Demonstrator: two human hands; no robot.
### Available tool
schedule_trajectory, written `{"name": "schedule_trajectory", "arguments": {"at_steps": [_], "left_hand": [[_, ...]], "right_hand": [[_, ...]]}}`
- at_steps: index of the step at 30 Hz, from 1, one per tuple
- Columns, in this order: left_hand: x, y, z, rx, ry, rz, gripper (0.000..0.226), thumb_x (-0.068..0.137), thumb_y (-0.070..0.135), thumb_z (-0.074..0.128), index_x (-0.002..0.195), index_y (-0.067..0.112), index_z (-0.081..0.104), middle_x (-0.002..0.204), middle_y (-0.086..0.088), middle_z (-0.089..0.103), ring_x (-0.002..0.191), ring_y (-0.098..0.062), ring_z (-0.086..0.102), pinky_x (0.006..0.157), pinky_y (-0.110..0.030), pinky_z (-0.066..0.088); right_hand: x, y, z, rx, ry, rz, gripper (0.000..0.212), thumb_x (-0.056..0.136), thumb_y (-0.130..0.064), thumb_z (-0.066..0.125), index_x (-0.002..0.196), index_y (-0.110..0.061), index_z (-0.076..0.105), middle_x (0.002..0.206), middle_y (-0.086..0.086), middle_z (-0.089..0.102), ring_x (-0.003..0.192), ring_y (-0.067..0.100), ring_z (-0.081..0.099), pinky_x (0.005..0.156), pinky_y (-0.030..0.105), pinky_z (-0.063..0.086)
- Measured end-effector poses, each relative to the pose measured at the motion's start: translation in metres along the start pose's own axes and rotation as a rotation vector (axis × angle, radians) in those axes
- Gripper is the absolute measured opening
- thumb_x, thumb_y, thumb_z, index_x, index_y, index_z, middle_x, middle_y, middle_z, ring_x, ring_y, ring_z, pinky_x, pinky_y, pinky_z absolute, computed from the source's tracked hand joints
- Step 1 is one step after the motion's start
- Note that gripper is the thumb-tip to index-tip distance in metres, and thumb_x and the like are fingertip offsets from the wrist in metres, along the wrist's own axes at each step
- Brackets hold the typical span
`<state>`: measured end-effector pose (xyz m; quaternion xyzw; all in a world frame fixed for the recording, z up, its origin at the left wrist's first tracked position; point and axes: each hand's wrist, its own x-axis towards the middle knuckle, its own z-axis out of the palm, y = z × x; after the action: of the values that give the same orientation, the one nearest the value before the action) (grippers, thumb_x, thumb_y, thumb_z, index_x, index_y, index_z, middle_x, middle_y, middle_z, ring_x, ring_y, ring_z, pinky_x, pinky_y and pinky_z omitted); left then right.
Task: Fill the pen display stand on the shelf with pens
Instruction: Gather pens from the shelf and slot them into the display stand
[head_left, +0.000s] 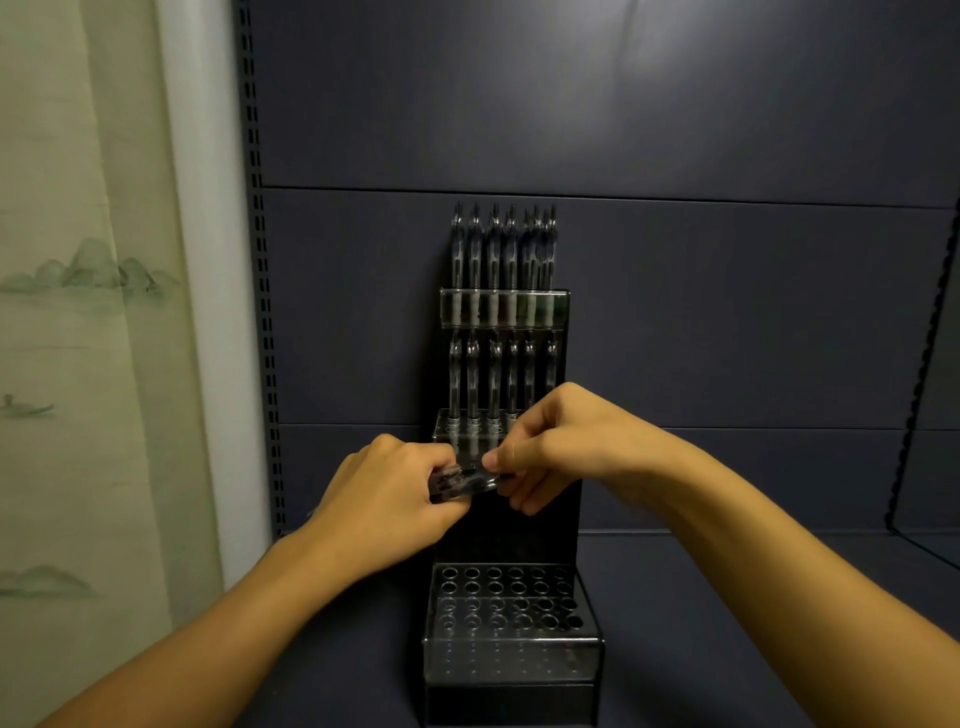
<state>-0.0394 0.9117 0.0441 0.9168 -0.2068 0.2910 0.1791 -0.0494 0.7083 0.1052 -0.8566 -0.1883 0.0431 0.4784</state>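
Pens (462, 480), light, stiff and slippery, are gripped bunched in left hand (387, 499); 1 is pinched mid-barrel by right hand (561, 447) before stand (511, 613).

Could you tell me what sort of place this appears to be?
Probably a shop or a mock retail display: a dark shelving unit with slotted uprights, and a tiered pen display stand partly stocked with pens.

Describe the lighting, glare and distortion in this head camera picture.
Head view: dim overall, with a soft bright patch on the back panel at the top; faint reflections on the pen display stand and its clear bottom tier; wide-angle bend curves the shelf upright; the pens between left hand and right hand look smeared.
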Motion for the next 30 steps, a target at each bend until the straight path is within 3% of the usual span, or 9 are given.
{"name": "schedule_trajectory", "arguments": {"at_steps": [14, 19, 21, 24, 28, 30], "left_hand": [[0.013, -0.012, -0.003, -0.068, 0.069, 0.013, 0.024, 0.079, 0.042, 0.067, 0.064, 0.025, 0.057, 0.050, 0.006, 0.055, 0.048, -0.014, 0.052, 0.047, -0.028, 0.035], [0.021, -0.020, -0.005, -0.133, 0.108, 0.011, 0.030, 0.077, 0.044, 0.064, 0.058, 0.023, 0.054, 0.049, 0.004, 0.053, 0.044, -0.013, 0.047, 0.048, -0.038, 0.047], [0.028, -0.018, -0.009, -0.158, 0.140, 0.008, 0.029, 0.077, 0.042, 0.067, 0.058, 0.024, 0.055, 0.048, 0.004, 0.051, 0.045, -0.012, 0.045, 0.049, -0.034, 0.045], [0.040, -0.014, -0.017, -0.169, 0.210, 0.024, 0.037, 0.082, 0.036, 0.073, 0.056, 0.017, 0.055, 0.045, 0.003, 0.045, 0.046, -0.011, 0.038, 0.050, -0.033, 0.039], [0.056, -0.010, -0.028, -0.215, 0.306, 0.025, 0.041, 0.085, 0.031, 0.075, 0.055, 0.012, 0.054, 0.044, 0.003, 0.038, 0.045, -0.012, 0.031, 0.048, -0.029, 0.028], [0.064, -0.009, -0.033, -0.214, 0.318, 0.045, 0.041, 0.086, 0.027, 0.074, 0.055, 0.010, 0.053, 0.044, 0.003, 0.039, 0.046, -0.013, 0.032, 0.047, -0.021, 0.026]], "right_hand": [[0.002, -0.005, -0.017, 0.131, 0.118, -0.078, 0.018, 0.085, -0.006, 0.077, 0.089, 0.011, 0.073, 0.080, 0.025, 0.074, 0.069, 0.031, 0.073, 0.066, 0.036, 0.064], [0.009, -0.010, -0.041, 0.488, 0.247, -0.272, 0.012, 0.090, 0.002, 0.065, 0.081, 0.006, 0.073, 0.066, 0.021, 0.065, 0.069, 0.031, 0.068, 0.065, 0.033, 0.062], [0.013, -0.015, -0.047, 0.672, 0.288, -0.351, 0.016, 0.090, 0.003, 0.065, 0.077, 0.002, 0.074, 0.076, 0.026, 0.067, 0.076, 0.035, 0.067, 0.070, 0.034, 0.062], [0.018, -0.023, -0.049, 0.861, 0.349, -0.416, 0.005, 0.090, -0.002, 0.067, 0.087, 0.000, 0.071, 0.090, 0.023, 0.074, 0.084, 0.031, 0.075, 0.076, 0.033, 0.062], [0.030, -0.023, -0.046, 1.035, 0.443, -0.451, 0.006, 0.090, -0.008, 0.072, 0.088, -0.002, 0.071, 0.091, 0.019, 0.076, 0.091, 0.031, 0.076, 0.083, 0.036, 0.062], [0.037, -0.020, -0.044, 1.066, 0.480, -0.462, 0.009, 0.091, -0.010, 0.072, 0.089, -0.002, 0.072, 0.091, 0.018, 0.076, 0.091, 0.031, 0.076, 0.085, 0.037, 0.062]]}}
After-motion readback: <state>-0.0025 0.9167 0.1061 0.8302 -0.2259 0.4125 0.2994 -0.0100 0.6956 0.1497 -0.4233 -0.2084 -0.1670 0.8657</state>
